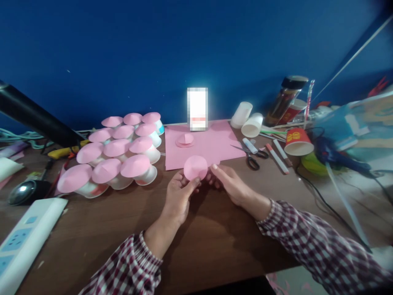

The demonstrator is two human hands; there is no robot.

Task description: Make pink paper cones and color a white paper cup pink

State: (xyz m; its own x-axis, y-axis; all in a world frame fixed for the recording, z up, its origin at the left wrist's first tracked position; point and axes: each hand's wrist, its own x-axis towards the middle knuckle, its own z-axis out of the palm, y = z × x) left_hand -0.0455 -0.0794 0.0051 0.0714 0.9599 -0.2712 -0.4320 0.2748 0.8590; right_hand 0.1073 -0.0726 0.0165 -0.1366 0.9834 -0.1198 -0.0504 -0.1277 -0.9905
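Observation:
My left hand (181, 192) pinches a flat pink paper circle (195, 167) at its lower edge, thumb in front and fingers behind. Just right of the circle is my right hand (230, 182), its thumb stretched out and its fingers loosely curled; I see nothing held in it. Behind my hands lie pink paper sheets (211, 141), with a small pink paper piece (185, 140) with a raised fold on top. To the left stand several white paper cups (146, 175), each topped by a shallow pink paper cone (135, 165).
Scissors (253, 162), a glue stick (250, 146) and markers (277, 159) lie right of the sheets. Beyond are white cups (252, 125), a red cup (298, 142), a dark-lidded bottle (285, 98) and a glue gun (340, 157). A power strip (33, 229) lies front left.

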